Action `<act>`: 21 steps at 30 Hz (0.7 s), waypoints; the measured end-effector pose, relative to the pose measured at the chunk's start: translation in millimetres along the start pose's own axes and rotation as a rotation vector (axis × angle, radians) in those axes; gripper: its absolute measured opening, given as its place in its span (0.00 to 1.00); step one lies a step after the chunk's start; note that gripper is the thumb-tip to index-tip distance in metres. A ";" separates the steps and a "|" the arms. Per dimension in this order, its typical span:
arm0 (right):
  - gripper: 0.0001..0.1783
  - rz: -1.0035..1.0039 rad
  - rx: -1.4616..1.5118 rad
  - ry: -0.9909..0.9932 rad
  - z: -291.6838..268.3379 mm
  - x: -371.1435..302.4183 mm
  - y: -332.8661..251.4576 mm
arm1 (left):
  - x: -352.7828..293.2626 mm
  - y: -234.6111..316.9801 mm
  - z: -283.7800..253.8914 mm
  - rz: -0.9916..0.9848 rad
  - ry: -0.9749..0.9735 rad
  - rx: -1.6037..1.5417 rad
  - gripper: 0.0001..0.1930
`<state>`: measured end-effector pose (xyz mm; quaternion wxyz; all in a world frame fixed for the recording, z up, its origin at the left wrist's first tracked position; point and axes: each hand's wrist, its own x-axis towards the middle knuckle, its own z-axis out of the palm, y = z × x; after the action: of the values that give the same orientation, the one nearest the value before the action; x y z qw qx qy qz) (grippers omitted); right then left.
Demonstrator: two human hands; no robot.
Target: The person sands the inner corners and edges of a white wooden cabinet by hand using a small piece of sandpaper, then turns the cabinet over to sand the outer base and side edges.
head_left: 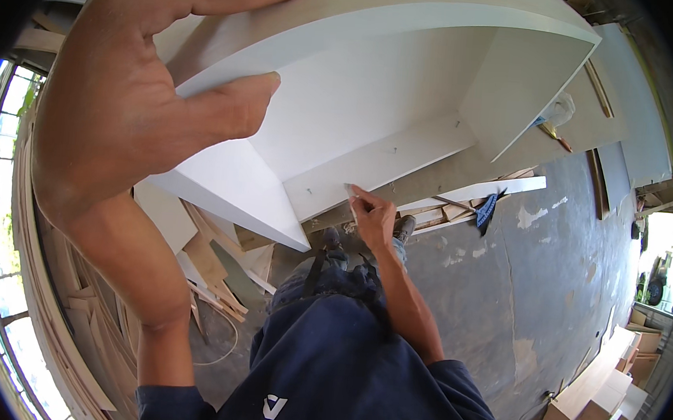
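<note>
A white cabinet (361,79), open on the side facing me, stands before me. Close to the camera, my left hand (118,93) is closed over the front edge of its top panel (412,16), with the fingers above and the thumb below. Several small screws or nails (309,191) stick out of the low white strip (379,154) along the cabinet's base. At the near edge of that strip, my right hand (372,219) is closed in a pinch. Whatever lies between its fingertips is too small to make out.
A paintbrush (563,144) and a clear plastic bag (560,108) lie right of the cabinet. Below is a blue-black brush-like thing (488,213) by wood strips (449,214). Wood offcuts (215,272) crowd the left; boards (589,391) are stacked far right on the grey floor (471,297).
</note>
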<state>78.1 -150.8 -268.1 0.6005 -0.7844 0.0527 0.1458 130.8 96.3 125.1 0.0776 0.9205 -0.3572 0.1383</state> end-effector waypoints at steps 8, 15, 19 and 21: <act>0.15 -0.264 -0.084 -0.044 40.0 -21.4 5.8 | -1.2 1.7 0.8 -0.008 0.011 0.005 0.37; 0.14 -0.158 -0.030 -0.007 55.4 -39.4 -2.9 | -0.2 1.6 0.6 -0.011 0.012 0.004 0.37; 0.16 0.106 -0.038 0.006 28.5 -20.6 -4.0 | -0.7 1.3 0.6 -0.019 0.012 0.007 0.37; 0.15 -0.032 -0.056 -0.009 47.0 -34.7 4.9 | 2.4 2.7 1.1 -0.013 0.011 0.006 0.37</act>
<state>36.0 -110.4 -273.6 0.5808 -0.8011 0.0334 0.1409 130.9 92.5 125.0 0.0777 0.9222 -0.3504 0.1439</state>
